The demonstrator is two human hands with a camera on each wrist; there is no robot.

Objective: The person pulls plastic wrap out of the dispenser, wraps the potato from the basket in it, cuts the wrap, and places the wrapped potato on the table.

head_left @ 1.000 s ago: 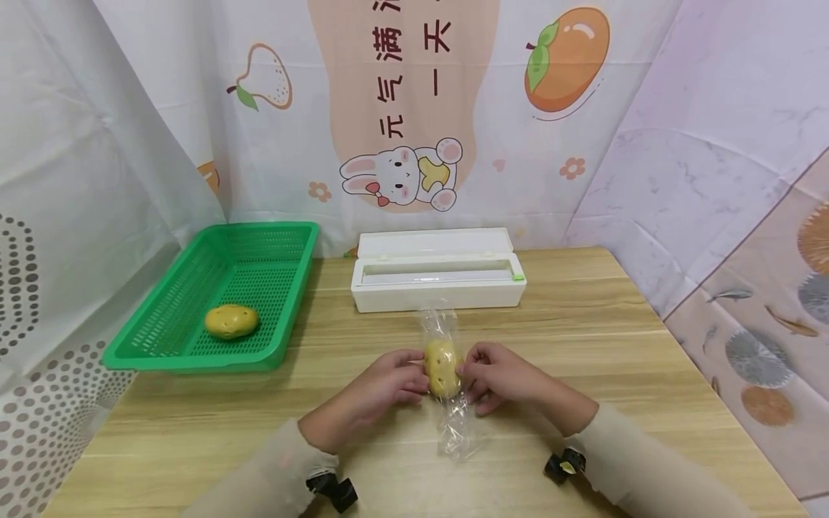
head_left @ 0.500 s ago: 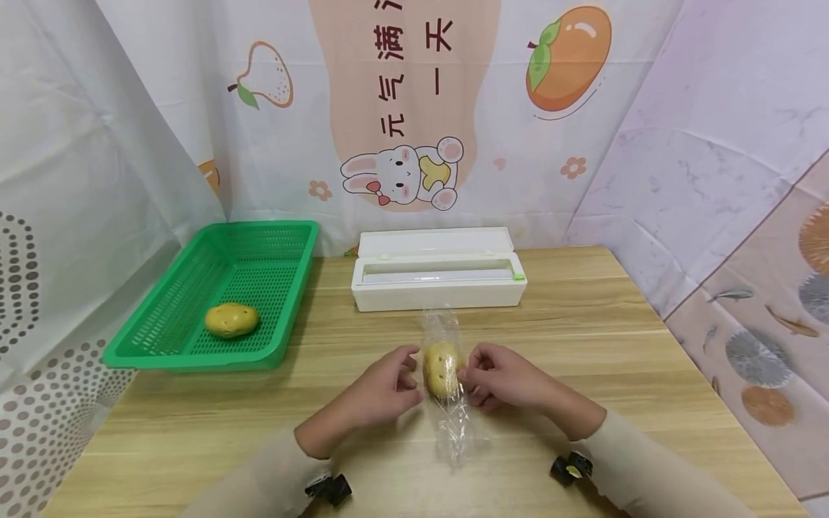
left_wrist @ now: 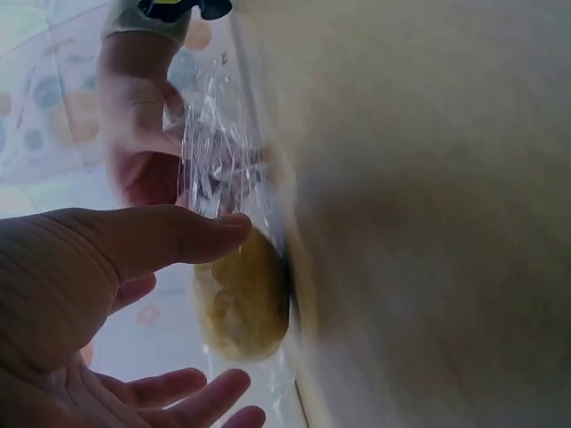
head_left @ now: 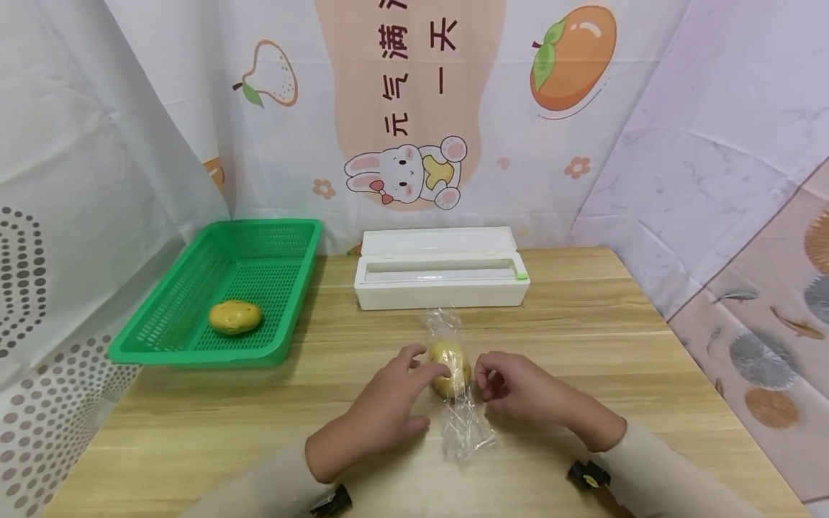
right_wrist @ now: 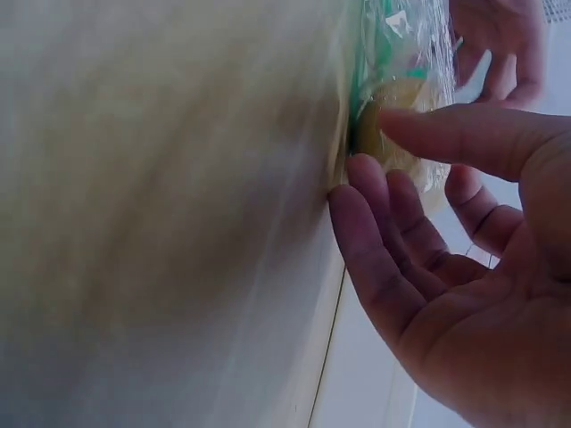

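Splayed left hand [head_left: 385, 410], loose-ish right hand [head_left: 527, 387], film-wrapped yellow oval potato [head_left: 449, 350] between, long white box [head_left: 443, 294] ahead, green plastic basket [head_left: 194, 357] off left

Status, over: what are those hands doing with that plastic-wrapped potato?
Left hand spread at the wrapped potato; right hand loosely curled beside it. Potato on table, clear film ends loose. Nothing visibly in the way.

Crinkled, glossy plastic film [head_left: 465, 432] covers a smooth-skinned potato [head_left: 457, 375]. The box [head_left: 443, 296] is smooth, faintly shiny plastic, the basket [head_left: 194, 357] perforated plastic, the tabletop [head_left: 583, 309] wood-grained; the creased backdrop [head_left: 272, 165] is probably cloth, its weave too faint to tell.
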